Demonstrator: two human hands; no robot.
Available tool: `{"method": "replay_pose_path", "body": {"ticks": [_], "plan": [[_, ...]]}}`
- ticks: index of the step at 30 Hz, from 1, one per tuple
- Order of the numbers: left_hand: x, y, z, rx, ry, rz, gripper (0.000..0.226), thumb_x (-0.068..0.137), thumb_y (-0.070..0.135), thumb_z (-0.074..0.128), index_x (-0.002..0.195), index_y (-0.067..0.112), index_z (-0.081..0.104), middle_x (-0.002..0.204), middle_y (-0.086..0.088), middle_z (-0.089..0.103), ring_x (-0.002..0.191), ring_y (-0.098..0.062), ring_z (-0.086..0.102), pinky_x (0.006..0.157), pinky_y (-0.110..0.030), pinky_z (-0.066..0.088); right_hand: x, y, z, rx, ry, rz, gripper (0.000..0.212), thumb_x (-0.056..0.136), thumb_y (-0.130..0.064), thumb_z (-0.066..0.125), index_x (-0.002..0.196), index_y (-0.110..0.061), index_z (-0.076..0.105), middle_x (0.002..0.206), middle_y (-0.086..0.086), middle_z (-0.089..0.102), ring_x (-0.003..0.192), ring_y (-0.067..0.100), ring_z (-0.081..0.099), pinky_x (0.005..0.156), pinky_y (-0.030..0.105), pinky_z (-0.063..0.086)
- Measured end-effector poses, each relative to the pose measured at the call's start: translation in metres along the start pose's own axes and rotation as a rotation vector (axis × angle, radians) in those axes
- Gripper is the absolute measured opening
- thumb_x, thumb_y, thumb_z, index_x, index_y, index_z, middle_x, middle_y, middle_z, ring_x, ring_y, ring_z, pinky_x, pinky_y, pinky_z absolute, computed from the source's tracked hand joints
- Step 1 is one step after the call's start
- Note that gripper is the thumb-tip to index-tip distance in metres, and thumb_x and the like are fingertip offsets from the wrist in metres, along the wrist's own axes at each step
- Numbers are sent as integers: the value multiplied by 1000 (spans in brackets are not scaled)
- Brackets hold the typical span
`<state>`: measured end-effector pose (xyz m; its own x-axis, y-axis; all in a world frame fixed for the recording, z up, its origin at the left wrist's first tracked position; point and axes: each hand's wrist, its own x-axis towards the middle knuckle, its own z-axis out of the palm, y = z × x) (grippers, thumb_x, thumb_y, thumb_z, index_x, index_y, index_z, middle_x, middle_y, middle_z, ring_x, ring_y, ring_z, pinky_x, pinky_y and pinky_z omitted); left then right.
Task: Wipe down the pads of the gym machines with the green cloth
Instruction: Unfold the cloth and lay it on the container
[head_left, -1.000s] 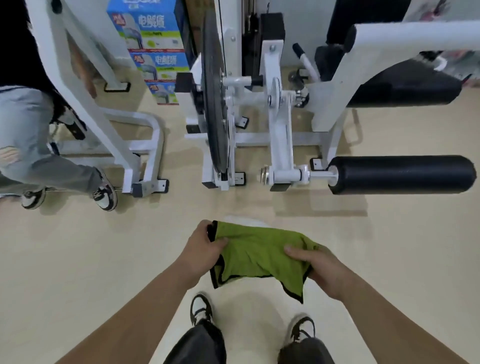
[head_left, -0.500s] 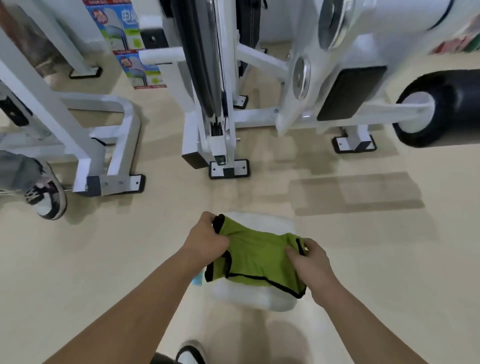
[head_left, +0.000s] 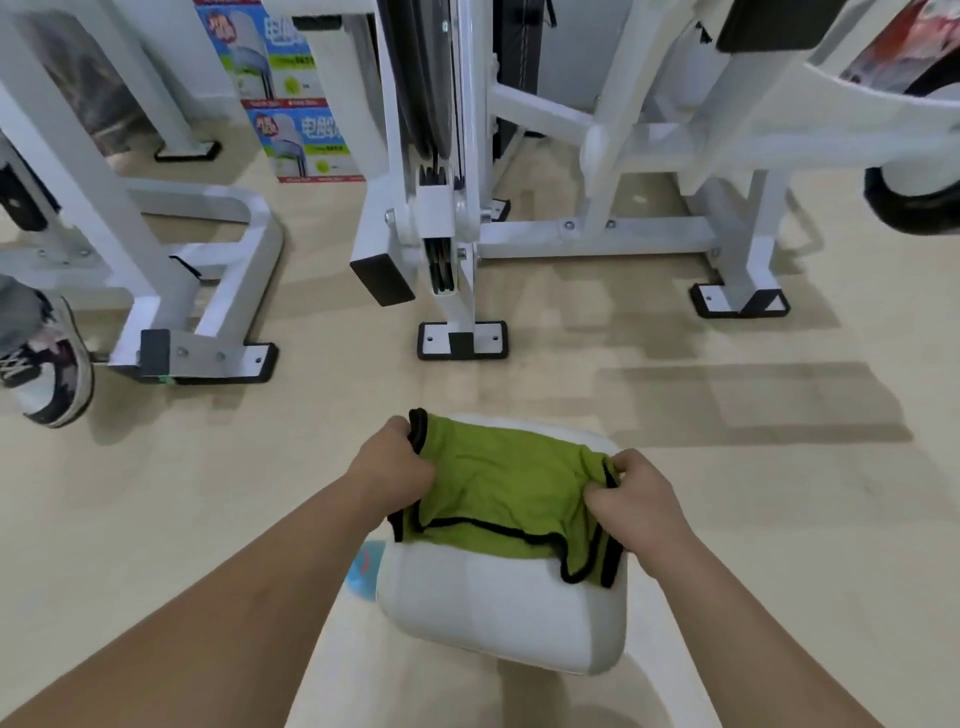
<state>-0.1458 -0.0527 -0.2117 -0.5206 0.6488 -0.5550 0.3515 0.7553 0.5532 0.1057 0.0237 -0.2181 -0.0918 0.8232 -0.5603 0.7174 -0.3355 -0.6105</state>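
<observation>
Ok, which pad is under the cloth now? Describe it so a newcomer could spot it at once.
From the front foot plate of the central white machine frame, come straight toward the camera. The pad is the rounded white cushion, with the green cloth held over its far half by the left hand and right hand. Unlike it, the roller pad at far right is black.

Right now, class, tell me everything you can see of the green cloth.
The green cloth is soft-looking lime fabric edged with black trim, doubled over so that a hemmed corner hangs at its near right. Slightly wrinkled, it is stretched between the left hand, which grips its left edge, and the right hand, which pinches its right edge, over the far part of a white pad.
</observation>
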Motion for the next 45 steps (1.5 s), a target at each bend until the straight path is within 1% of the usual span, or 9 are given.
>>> {"method": "replay_pose_path", "body": {"ticks": [4, 9, 15, 19, 25, 29, 33, 38, 45], "plan": [[-8, 8, -23, 144, 106, 89, 24, 84, 3, 48, 107, 10, 52, 89, -10, 61, 82, -29, 61, 70, -40, 54, 0, 2, -6, 159, -133, 117, 15, 85, -8, 60, 100, -9, 58, 98, 16, 68, 77, 30, 67, 71, 57, 62], [-37, 39, -20, 23, 49, 114, 16, 85, 11, 53, 98, 18, 58, 93, -17, 68, 73, -34, 69, 57, -48, 64, -2, -2, -7, -233, 65, -88, 24, 85, -42, 66, 98, -28, 53, 101, -5, 60, 83, 20, 67, 69, 36, 56], [-74, 76, 32, -20, -44, 244, 17, 83, 12, 55, 100, 14, 54, 92, -12, 62, 66, -36, 68, 53, -51, 62, -17, -7, -19, 389, -205, -26, 45, 103, -44, 56, 98, -2, 70, 80, 15, 70, 59, 27, 64, 59, 41, 63], [-76, 64, 70, 121, -252, 257, 36, 94, 38, 63, 124, 21, 53, 105, 0, 61, 88, -23, 69, 79, -42, 64, -14, -1, -15, 446, -214, 49, 60, 100, -62, 50, 101, -5, 71, 89, 20, 75, 76, 33, 76, 66, 44, 66], [-56, 32, 70, 605, -63, 469, 43, 94, 32, 65, 134, 33, 51, 127, -2, 46, 110, -23, 57, 92, -40, 54, -13, 9, 10, 230, -98, -82, 40, 73, -36, 89, 96, -17, 63, 87, 3, 73, 74, 20, 72, 66, 44, 65], [-52, 31, 71, 622, -98, 434, 62, 82, 45, 76, 135, 35, 45, 127, -1, 41, 110, -25, 54, 92, -41, 54, -14, 6, 29, -28, -51, -155, 35, 76, -32, 76, 97, -28, 49, 84, -8, 66, 76, 15, 66, 67, 37, 54], [-48, 36, 74, 583, -102, 487, 61, 86, 47, 72, 139, 33, 45, 129, -1, 45, 106, -24, 60, 91, -39, 54, -6, 0, 22, 242, -83, -65, 25, 77, -9, 62, 100, -16, 55, 84, 3, 62, 71, 21, 59, 61, 36, 51], [-46, 24, 85, 638, -246, 473, 78, 89, 38, 73, 153, 36, 27, 145, -3, 32, 121, -27, 55, 103, -40, 49, 0, 16, 17, -104, -38, -69, 28, 74, -25, 65, 96, -32, 49, 88, -7, 65, 80, 19, 67, 72, 46, 64], [-44, 27, 81, 582, -213, 480, 71, 86, 39, 76, 146, 36, 38, 134, 3, 43, 112, -23, 59, 96, -38, 53, 5, 10, -10, 360, -17, 111, 24, 89, -27, 73, 96, -12, 55, 85, 9, 63, 58, 23, 57, 51, 31, 51]]}}
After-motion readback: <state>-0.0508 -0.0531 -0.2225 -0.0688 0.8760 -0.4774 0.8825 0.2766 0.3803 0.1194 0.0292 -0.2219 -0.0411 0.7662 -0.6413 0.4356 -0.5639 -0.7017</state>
